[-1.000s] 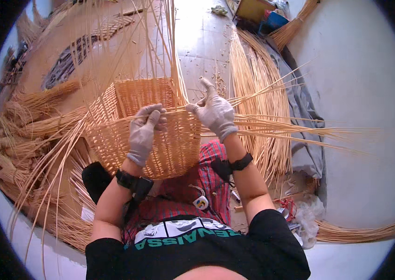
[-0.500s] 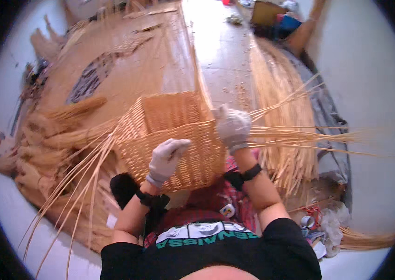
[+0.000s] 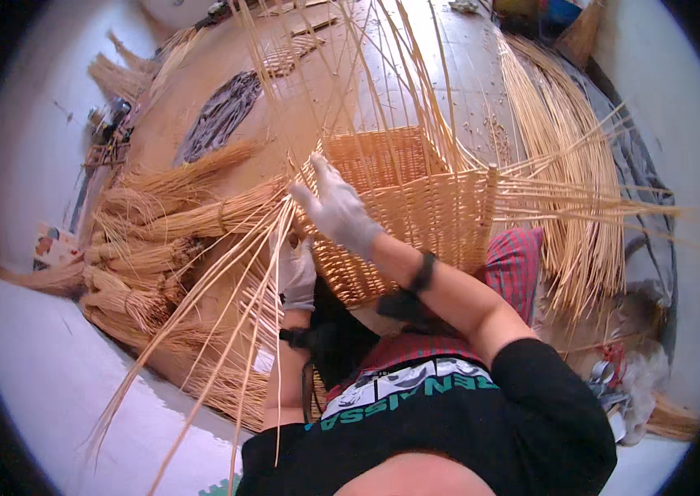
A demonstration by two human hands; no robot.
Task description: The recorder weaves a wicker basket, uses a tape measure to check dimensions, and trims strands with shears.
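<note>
A rectangular woven wicker basket (image 3: pixel 399 223) rests at my lap, its mouth facing up and away. Long pale rods (image 3: pixel 226 264) fan out from its left corner toward the lower left. My right hand (image 3: pixel 340 211), in a white glove, reaches across to that corner; its fingers are stretched along the left wall and the thumb stands apart. Below it, my gloved left hand (image 3: pixel 296 273) is curled at the base of the rods, which partly cover its fingers. More rods (image 3: pixel 565 194) stick out from the right corner, and others rise from the far side.
Bundles of thin wicker (image 3: pixel 139 264) are piled on the floor to the left. A wide spread of long rods (image 3: pixel 569 165) lies on the right on grey sheeting. A dark crumpled cloth (image 3: pixel 219 116) lies farther off. Plastic bags and small items (image 3: pixel 627 384) sit at the lower right.
My right hand has left the basket's right corner and crossed to the left one. My left hand has dropped from the front wall to the rods. The basket appears farther right in view.
</note>
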